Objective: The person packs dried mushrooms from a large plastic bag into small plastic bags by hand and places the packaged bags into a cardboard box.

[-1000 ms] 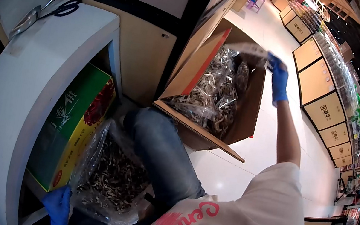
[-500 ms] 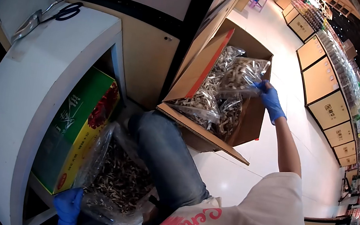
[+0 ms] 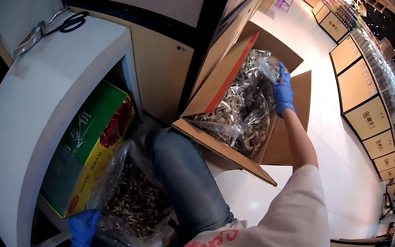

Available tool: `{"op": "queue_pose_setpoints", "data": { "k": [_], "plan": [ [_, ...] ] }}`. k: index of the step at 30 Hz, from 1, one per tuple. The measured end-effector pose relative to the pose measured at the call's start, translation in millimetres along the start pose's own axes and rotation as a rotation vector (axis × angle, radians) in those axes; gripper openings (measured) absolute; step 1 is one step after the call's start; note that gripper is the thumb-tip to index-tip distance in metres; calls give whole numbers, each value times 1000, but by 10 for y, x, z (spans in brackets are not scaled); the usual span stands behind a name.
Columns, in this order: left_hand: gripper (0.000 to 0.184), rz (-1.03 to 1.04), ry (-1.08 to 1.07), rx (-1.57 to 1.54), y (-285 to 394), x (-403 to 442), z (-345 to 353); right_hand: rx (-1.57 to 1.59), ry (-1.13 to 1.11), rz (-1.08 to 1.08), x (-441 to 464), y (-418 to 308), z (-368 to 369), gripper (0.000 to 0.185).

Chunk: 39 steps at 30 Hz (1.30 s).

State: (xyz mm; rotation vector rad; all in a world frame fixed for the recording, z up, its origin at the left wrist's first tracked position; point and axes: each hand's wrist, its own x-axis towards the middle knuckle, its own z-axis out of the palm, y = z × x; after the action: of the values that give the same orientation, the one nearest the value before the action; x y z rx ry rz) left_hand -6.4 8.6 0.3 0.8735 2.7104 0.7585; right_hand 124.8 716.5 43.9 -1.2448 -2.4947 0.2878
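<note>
My right hand (image 3: 283, 91), in a blue glove, is closed on the top of a clear plastic bag (image 3: 268, 68) at the far end of an open cardboard box (image 3: 286, 137). Motion blurs the bag's gripped part. Inside the box lie several clear bags of dried greyish-brown strips (image 3: 231, 105). At lower left, my gloved left hand (image 3: 83, 229) is closed at the edge of a large open plastic bag (image 3: 117, 167). Dark dried strips (image 3: 140, 202) fill that bag, which lies beside my knee. The left fingertips are partly hidden.
A white bench (image 3: 11, 121) stands at left, with scissors (image 3: 72, 22) and a metal scoop (image 3: 28, 39) on top. Under it sits a green and yellow carton (image 3: 78, 149). My bent knee (image 3: 176, 166) is between box and open bag. Display counters (image 3: 367, 118) line the right.
My right hand has moved left and inward over the box with the bag's top. The box's right flap now stands outward. My left hand stays at the open bag's edge.
</note>
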Motion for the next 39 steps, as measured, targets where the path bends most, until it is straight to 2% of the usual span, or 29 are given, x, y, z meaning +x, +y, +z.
{"op": "queue_pose_setpoints", "data": {
  "k": [2, 3, 4, 6, 7, 9, 10, 12, 13, 14, 18, 19, 20, 22, 23, 24, 26, 28, 29, 30, 32, 33, 34, 35, 36, 37, 38, 39],
  "plan": [
    [17, -4, -20, 20, -2, 12, 35, 141, 508, -301, 80, 279, 243, 66],
    [17, -2, -20, 19, 7, 31, 66, 140, 364, -75, 45, 358, 358, 66],
    [16, 20, -19, 39, 12, 39, 80, 194, 138, 29, 42, 469, 456, 71],
    [16, 38, -10, 60, 12, 55, 125, 19, 10, -73, 54, 533, 584, 74],
    [17, 19, -37, 64, -6, 52, 141, 22, 9, -75, 92, 525, 537, 74],
    [17, 4, -60, 66, -71, 35, 184, 9, -147, -118, 203, 522, 357, 70],
    [19, -8, -72, 77, -114, 35, 205, 9, -138, -118, 251, 598, 333, 70],
    [20, -18, -69, 80, -116, 83, 231, -86, -214, -323, 367, 695, 243, 72],
    [20, -16, -71, 87, -59, 88, 204, -71, -237, -276, 247, 540, 117, 72],
    [20, -18, -74, 92, -18, 90, 194, -233, -243, -449, 256, 582, 138, 72],
    [18, 8, -59, 113, 22, 97, 182, -54, -160, -199, 81, 390, 71, 86],
    [17, 6, -73, 113, 61, 115, 159, -39, -27, -236, 135, 353, 90, 83],
    [17, 1, -83, 111, 96, 128, 142, -150, 111, -265, 215, 323, 111, 81],
    [17, -38, -95, 108, 85, 118, 132, -91, 295, -245, 359, 355, 295, 77],
    [18, 2, -89, 117, 60, 112, 136, -106, 13, -105, 443, 407, 407, 72],
    [19, 42, -84, 125, 48, 106, 142, -106, 3, -123, 492, 456, 472, 72],
    [18, 45, -86, 122, 20, 70, 142, -214, -200, -180, 540, 541, 621, 70],
    [16, 55, -96, 134, 13, 48, 110, -363, -300, -236, 935, 743, 594, 58],
    [17, 69, -87, 136, 41, 59, 85, -416, -331, -248, 1041, 634, 467, 51],
    [26, -10, -168, 142, 44, 42, 37, -356, -226, -283, 1096, 465, 405, 42],
    [47, 127, -24, 156, -15, -16, 73, 45, 49, -469, 1071, -32, 275, 27],
    [33, 194, 101, 270, -42, -37, 119, 236, 123, -586, 939, -393, 199, 23],
    [24, 157, -16, 283, -77, -14, 91, 273, 30, -629, 483, -1004, -64, 23],
    [23, 126, -136, 288, -101, -16, 41, 312, -67, -666, 20, -1632, -336, 22],
    [30, 22, -171, 303, 4, -5, -24, 127, -113, -750, -364, -2025, -470, 20],
    [39, -72, -207, 313, 96, 17, -74, 197, -89, -1014, -798, -2387, -465, 17],
    [40, -38, -121, 299, 69, 10, -46, 270, -64, -1270, -1173, -2693, -417, 14],
    [42, 1, -35, 285, 38, -37, 11, 360, -285, -1342, -1438, -2921, -328, 11]
  ]
}}
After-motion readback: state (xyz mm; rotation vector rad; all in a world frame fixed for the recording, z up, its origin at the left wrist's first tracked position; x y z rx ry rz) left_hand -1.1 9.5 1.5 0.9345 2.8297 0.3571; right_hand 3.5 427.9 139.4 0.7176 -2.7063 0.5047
